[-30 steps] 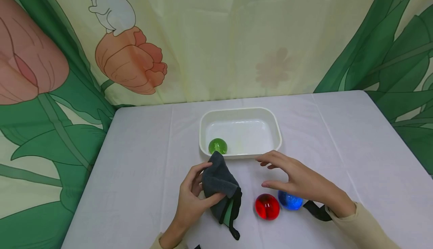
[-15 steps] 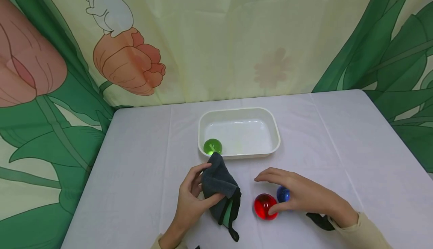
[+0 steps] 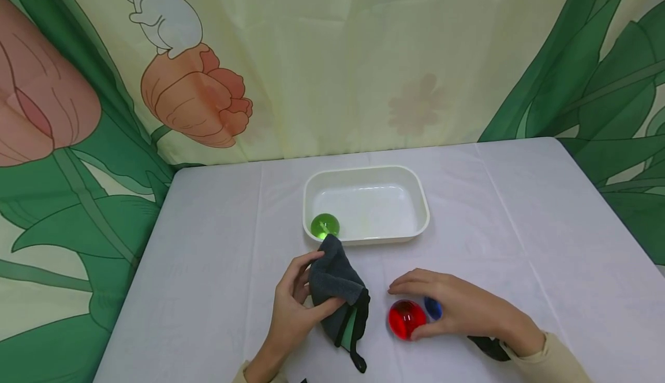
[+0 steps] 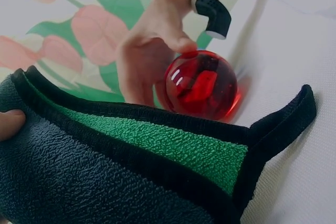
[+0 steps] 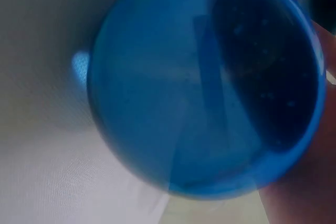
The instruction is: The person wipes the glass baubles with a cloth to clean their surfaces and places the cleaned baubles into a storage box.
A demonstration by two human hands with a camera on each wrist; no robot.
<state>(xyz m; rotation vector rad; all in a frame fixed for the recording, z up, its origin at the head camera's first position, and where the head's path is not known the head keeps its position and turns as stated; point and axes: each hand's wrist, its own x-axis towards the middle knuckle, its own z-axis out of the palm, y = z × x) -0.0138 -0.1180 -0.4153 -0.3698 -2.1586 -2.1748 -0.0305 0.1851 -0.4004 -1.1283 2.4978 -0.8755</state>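
My left hand (image 3: 296,302) grips a folded cleaning cloth (image 3: 335,279), dark grey outside and green inside, with black edging and a hanging loop. In the left wrist view the cloth (image 4: 105,182) gapes along its edge. My right hand (image 3: 457,305) curves round a clear red ball (image 3: 404,320) on the table, thumb against its near side and fingers on the far side. The left wrist view shows the thumb touching this red ball (image 4: 202,85). Partly under the right hand lies a clear blue ball (image 3: 433,308), which fills most of the right wrist view.
A white rectangular tray (image 3: 374,195) stands behind the hands, with a clear green ball (image 3: 325,226) in its near left corner. The cloth's tip reaches the tray's front rim. A white cover (image 3: 218,267) spreads over the table, and a printed curtain (image 3: 322,71) hangs behind.
My right hand has come down from near the tray's front right corner to the red ball. In the tray, the green ball has rolled slightly left. The left hand keeps its grip on the cloth.
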